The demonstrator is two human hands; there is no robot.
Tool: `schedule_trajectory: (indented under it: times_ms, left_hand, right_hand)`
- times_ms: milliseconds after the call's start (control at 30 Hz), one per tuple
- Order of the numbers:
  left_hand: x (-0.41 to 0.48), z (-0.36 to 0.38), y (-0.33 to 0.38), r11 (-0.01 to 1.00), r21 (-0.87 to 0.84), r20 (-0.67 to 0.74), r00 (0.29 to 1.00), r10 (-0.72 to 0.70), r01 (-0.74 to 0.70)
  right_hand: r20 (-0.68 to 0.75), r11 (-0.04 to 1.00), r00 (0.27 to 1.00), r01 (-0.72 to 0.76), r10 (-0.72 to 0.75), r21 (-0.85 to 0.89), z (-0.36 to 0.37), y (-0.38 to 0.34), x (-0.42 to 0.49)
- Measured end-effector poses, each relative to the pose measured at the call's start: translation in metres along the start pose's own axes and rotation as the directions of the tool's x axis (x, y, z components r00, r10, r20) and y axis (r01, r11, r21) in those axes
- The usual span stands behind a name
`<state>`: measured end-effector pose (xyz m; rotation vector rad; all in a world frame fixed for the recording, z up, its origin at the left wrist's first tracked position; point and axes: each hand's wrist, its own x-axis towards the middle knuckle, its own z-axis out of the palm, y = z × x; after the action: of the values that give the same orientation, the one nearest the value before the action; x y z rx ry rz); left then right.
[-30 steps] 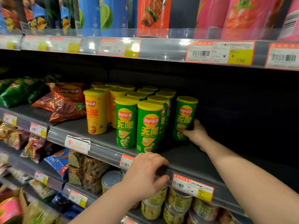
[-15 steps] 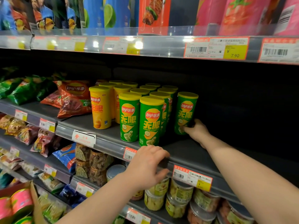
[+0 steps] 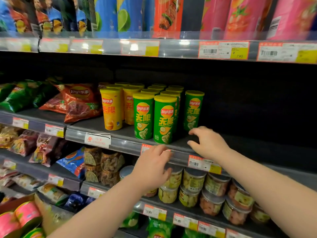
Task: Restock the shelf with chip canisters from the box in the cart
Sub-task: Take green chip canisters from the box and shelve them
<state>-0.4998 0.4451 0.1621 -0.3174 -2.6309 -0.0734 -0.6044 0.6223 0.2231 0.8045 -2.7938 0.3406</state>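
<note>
On the middle shelf (image 3: pixel 257 148) stand rows of green Lay's canisters (image 3: pixel 164 119), with yellow canisters (image 3: pixel 111 110) to their left. A single green canister (image 3: pixel 193 110) stands upright at the right end of the group. My right hand (image 3: pixel 209 143) hovers just in front of its base, fingers loosely spread, holding nothing. My left hand (image 3: pixel 151 169) curls its fingers over the shelf's front rail (image 3: pixel 178 156), thumb below. At the bottom left a cardboard box (image 3: pixel 38 202) holds pink canisters (image 3: pixel 25 213) and green ones.
Bare dark shelf stretches to the right of the canisters. Chip bags (image 3: pixel 77 100) lie on the left of the same shelf. Tall canisters (image 3: pixel 240 16) fill the shelf above. Clear snack tubs (image 3: pixel 193 182) and bags fill the lower shelves.
My right hand has let go of the rightmost green canister and drawn back toward me. The canister now stands upright. My view has shifted left and down, showing more of the box.
</note>
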Motion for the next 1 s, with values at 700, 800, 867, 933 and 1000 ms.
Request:
schedule_trajectory:
  times_ms: [700, 800, 867, 933, 1000]
  left_hand:
    - [-0.257, -0.060, -0.083, 0.890, 0.195, 0.402, 0.793, -0.457, 0.413]
    - [-0.302, -0.072, -0.094, 0.852, 0.229, 0.413, 0.746, -0.522, 0.470]
    - [-0.331, -0.081, -0.100, 0.823, 0.257, 0.408, 0.715, -0.568, 0.507]
    - [-0.357, -0.087, -0.107, 0.784, 0.284, 0.404, 0.673, -0.619, 0.551]
    - [-0.380, -0.092, -0.111, 0.736, 0.309, 0.401, 0.619, -0.675, 0.602]
  right_hand:
    - [0.324, 0.900, 0.872, 0.420, -0.366, -0.115, 0.102, -0.234, -0.115]
    - [0.355, 0.873, 0.835, 0.479, -0.421, -0.089, 0.117, -0.270, -0.125]
    - [0.369, 0.858, 0.812, 0.509, -0.453, -0.068, 0.128, -0.294, -0.131]
    - [0.394, 0.840, 0.783, 0.541, -0.482, -0.049, 0.140, -0.316, -0.138]
    - [0.415, 0.820, 0.752, 0.571, -0.511, -0.025, 0.151, -0.335, -0.143]
